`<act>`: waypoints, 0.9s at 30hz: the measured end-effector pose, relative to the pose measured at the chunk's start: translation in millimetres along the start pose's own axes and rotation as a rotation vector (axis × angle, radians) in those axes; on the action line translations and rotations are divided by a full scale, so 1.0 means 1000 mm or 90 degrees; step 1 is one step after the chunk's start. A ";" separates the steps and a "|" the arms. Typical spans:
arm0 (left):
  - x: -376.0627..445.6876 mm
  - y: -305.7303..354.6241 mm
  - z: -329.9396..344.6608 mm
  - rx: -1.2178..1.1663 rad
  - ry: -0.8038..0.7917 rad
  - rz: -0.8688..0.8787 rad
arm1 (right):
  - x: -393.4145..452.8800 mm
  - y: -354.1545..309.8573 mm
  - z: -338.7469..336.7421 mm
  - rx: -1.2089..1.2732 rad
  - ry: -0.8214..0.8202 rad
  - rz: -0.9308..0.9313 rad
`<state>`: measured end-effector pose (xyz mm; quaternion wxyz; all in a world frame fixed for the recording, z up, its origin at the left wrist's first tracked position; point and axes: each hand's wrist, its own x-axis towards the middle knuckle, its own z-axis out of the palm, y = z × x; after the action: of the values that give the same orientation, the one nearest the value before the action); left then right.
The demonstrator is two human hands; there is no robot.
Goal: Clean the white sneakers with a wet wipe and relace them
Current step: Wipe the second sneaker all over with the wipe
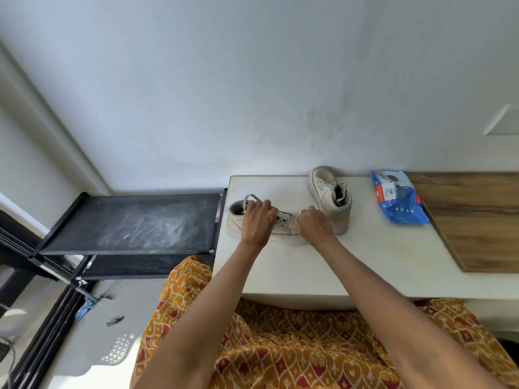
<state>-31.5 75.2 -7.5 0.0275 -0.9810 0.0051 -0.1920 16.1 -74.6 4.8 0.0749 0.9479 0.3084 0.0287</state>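
Two white sneakers on a pale tabletop (295,270), catalogued as follows.

Near sneaker (283,234): lies with its long axis running left to right across the person's front, heel opening to the left, toe to the right. Both hands are on it.

Left hand (258,220): over the heel-side half of the lacing, fingers curled around the shoelace (248,198), a loop of which arcs up over the collar beyond the knuckles.

Right hand (313,222): over the toe-side half, fingers curled down toward the lower eyelets. What it pinches is hidden under the knuckles; likely the other lace end, but that cannot be told for certain.

Far sneaker (331,197): stands behind and to the right of the near one, close to the wall, toe pointing away, heel near the right hand. It appears laced. No hand touches it.

Wet-wipe packet (397,197): blue, lying well to the right of both shoes, beside a wooden board (471,220).

Judgement: relacing of the near sneaker is in progress. Since the eyelet row runs along the shoe's left-right axis between the two hands, the coming pull should draw the lace out toward each hand's own side; the left hand is nearer the upper eyelets.
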 end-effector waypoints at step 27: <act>0.007 -0.069 -0.021 -0.055 -0.156 -0.108 | 0.001 -0.001 0.003 0.009 0.015 0.007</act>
<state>-33.3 143.1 18.0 -0.0307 -0.9942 -0.0730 -0.0724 16.8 -73.3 1.3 0.0642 0.9497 0.3041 0.0383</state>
